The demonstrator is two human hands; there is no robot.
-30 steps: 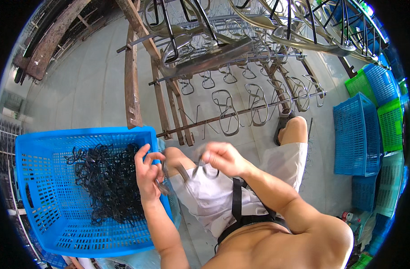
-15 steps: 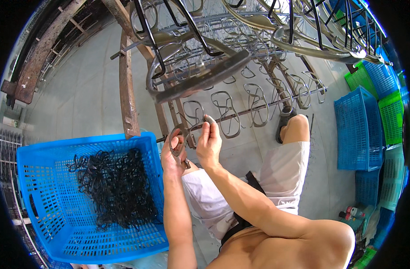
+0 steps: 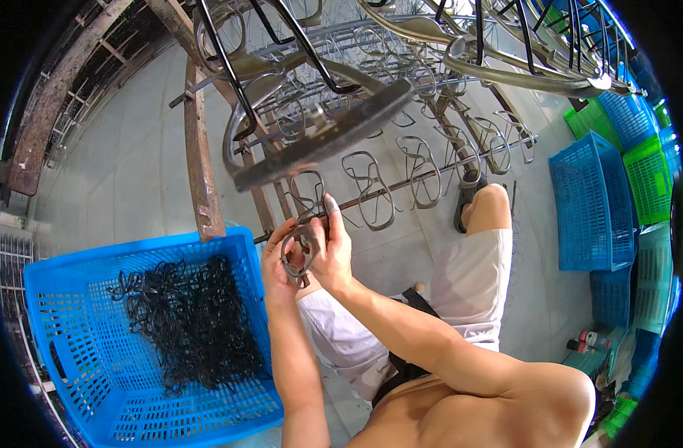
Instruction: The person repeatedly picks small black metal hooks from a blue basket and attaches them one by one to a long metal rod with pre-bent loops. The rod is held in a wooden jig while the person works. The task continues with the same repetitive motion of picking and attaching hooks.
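Note:
Both my hands are together near the middle, above my lap. In my left hand (image 3: 276, 275) is a grey goggle-shaped frame (image 3: 288, 252) with rounded openings, its fingers wrapped round one side. My right hand (image 3: 334, 255) grips the same frame from the other side, and its index finger points up past it. The fingers partly hide the frame. Just beyond my fingertips, a similar grey frame (image 3: 312, 176) hangs on the rack's rod (image 3: 395, 185), in line with several others like the goggle-shaped frame (image 3: 369, 196).
At left a blue basket (image 3: 144, 245) holds a tangled heap of black strip-like pieces (image 3: 196, 321). Larger frames on black prongs hang overhead, including a dark-edged one (image 3: 323, 138). A wooden post (image 3: 201, 160) stands beyond the basket. Blue and green crates (image 3: 591, 201) stack at right.
My right hand has moved down and left, closer to my left hand, onto the held frame. The whole view has shifted slightly.

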